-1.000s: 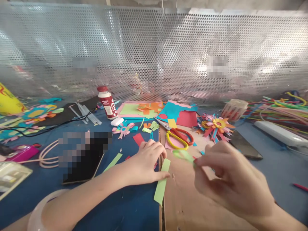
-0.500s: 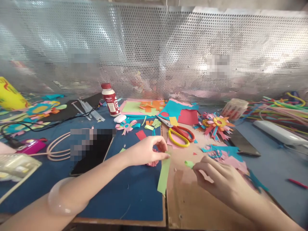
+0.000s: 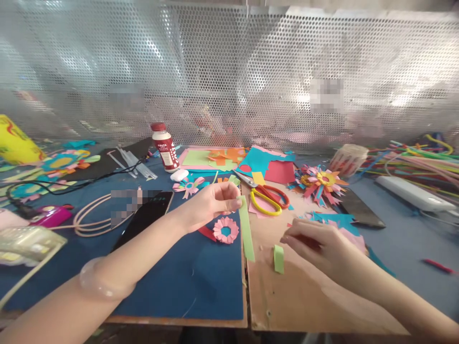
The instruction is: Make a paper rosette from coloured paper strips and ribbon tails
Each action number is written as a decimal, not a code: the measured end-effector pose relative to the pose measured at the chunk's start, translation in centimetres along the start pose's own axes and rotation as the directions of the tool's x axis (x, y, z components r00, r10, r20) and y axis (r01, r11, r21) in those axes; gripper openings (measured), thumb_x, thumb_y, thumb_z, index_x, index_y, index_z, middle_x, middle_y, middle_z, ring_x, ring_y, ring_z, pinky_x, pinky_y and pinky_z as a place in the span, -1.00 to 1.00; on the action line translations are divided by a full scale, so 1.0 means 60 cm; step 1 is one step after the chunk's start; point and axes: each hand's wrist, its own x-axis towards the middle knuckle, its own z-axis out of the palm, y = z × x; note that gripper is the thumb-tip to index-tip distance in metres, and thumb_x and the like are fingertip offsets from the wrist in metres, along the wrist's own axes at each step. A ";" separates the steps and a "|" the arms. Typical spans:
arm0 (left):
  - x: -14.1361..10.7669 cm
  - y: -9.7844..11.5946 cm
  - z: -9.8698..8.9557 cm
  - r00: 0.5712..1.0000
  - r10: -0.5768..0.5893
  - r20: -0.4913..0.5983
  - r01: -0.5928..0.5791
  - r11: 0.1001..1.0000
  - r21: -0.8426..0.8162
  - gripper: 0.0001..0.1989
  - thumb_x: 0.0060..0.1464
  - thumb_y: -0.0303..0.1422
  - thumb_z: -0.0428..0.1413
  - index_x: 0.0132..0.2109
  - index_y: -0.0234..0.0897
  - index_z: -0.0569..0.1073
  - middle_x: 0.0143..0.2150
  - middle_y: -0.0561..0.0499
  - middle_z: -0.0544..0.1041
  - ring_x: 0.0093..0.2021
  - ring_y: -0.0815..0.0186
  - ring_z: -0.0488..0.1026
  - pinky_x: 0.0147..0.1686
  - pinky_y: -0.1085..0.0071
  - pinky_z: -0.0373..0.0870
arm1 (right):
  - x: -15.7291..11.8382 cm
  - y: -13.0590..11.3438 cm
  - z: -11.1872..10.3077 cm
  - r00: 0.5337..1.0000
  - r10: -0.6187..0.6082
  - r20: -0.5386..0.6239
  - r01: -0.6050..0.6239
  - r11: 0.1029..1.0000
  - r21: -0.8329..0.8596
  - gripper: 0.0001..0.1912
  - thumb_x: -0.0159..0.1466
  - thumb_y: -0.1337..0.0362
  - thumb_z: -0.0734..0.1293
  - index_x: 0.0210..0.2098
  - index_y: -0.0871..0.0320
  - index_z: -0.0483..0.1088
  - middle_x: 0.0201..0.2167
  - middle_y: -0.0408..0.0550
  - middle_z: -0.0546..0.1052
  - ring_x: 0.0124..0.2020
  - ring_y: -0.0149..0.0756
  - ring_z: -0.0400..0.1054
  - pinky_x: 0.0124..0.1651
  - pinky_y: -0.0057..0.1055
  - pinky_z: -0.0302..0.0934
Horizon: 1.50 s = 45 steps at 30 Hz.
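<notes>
My left hand pinches the upper end of a light green paper strip, which slants down across the gap between the blue mat and the brown board. Just below that hand, a pink fringed paper ring with a blue centre lies on the mat beside a red paper piece. A short folded green paper piece is at the brown board, left of my right hand. That hand's fingers are curled together, and no object shows in them. A small gap separates the fingertips from the short green piece.
Scissors with red and yellow handles lie beyond my hands. Coloured paper sheets, a bottle and a paper flower stand farther back. Black phone at left, white device at right. A perforated metal panel closes the back.
My left hand has moved up and slightly left with the green strip, uncovering the pink ring. The short green piece has left my right fingertips and sits lower. My right hand has risen slightly.
</notes>
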 end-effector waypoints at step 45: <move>-0.015 -0.002 0.018 0.968 0.250 -0.006 -0.137 0.550 0.824 -0.91 0.05 -0.36 0.07 -0.36 -0.23 0.45 -0.42 0.05 0.50 -0.40 0.31 0.40 -0.37 0.42 0.28 | 0.109 -0.022 0.011 0.835 0.147 0.531 -0.546 0.100 0.832 -0.56 0.06 0.28 0.41 -0.58 0.13 -0.02 -0.68 -0.38 -0.10 -0.67 -0.58 -0.33 -0.64 -0.55 -0.42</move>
